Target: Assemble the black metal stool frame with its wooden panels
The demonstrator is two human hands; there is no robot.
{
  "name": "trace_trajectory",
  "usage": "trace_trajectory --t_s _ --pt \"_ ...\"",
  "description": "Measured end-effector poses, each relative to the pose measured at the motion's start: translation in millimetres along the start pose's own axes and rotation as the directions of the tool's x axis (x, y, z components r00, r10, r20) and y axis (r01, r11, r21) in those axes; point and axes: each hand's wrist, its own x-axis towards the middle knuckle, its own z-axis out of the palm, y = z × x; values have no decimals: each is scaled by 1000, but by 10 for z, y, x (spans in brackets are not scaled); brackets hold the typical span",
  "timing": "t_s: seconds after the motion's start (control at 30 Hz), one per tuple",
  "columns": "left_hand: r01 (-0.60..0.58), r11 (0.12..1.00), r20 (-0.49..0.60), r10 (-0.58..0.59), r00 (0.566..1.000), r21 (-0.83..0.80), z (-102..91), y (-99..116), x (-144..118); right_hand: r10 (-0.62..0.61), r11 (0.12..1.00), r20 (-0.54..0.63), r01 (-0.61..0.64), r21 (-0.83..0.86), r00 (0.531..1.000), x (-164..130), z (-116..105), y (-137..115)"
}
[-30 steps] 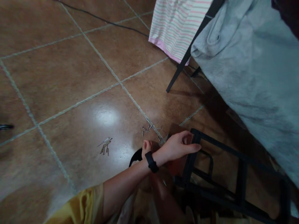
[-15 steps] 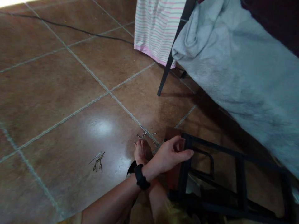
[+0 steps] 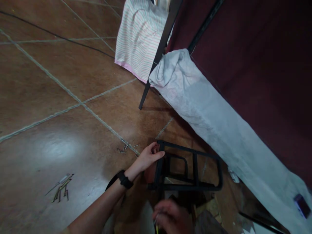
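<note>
My left hand [image 3: 148,158], with a black watch on its wrist, is closed on the near-left end of a black metal frame [image 3: 195,167]. Its thumb lies over the end bar, and the other fingers are partly hidden. Low in the picture, my right hand [image 3: 170,214] is blurred, with its fingers curled together. A thin shiny piece and a bit of yellow show at those fingertips, too smeared to name. Several small screws [image 3: 124,148] lie on the tiles beyond my left wrist. Farther left, a pile of longer bolts [image 3: 62,187] lies beside a thin pointed tool [image 3: 57,184].
A grey blanket [image 3: 207,104] hangs along the right, below a dark red surface [image 3: 255,65]. A dark slanting leg [image 3: 146,94] stands beside a striped cloth [image 3: 138,39]. A black cable [image 3: 60,36] crosses the tiled floor. Cluttered items lie at lower right.
My right hand has come back from the small screws to the bottom of the picture. My left hand stays on the frame. The view has swung to the right.
</note>
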Motion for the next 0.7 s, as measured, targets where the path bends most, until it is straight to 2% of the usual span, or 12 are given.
trace_trajectory --t_s 0.03,0.07,0.1,0.13,0.17,0.2,0.3,0.37,0.5,0.6,0.7 --pt "-8 1000 4 8 1000 5 4 -3 2 -47 997 -201 57 46 978 70 -145 -80" --pt "-12 1000 2 12 1000 15 7 -9 4 -113 986 -391 151 67 913 170 -289 -183" --pt "-14 999 -4 14 1000 30 9 -17 6 -191 964 -525 259 59 830 296 -423 -299" --pt "-15 999 -13 15 1000 44 10 -27 8 -269 936 -594 352 25 758 442 -537 -414" --pt "-12 999 -22 13 1000 53 12 -38 9 -327 914 -623 405 -17 711 600 -626 -516" --pt "-11 999 -25 12 1000 52 13 -50 11 -375 901 -623 428 -71 687 759 -686 -594" --pt "-24 1000 -12 25 1000 2 20 -81 20 -473 877 -590 418 -239 655 1161 -714 -643" --pt "-43 999 -7 43 999 -31 21 -89 26 -509 861 -550 393 -324 662 1315 -668 -558" --pt "-44 997 -6 43 999 -56 10 -68 25 -549 826 -504 340 -450 666 1392 -600 -377" --pt "-37 997 -8 36 999 -69 2 -40 13 -560 815 -508 326 -478 655 1384 -580 -334" --pt "-32 997 -6 32 999 -70 -1 -32 4 -594 770 -442 318 -553 672 1399 -560 -322"
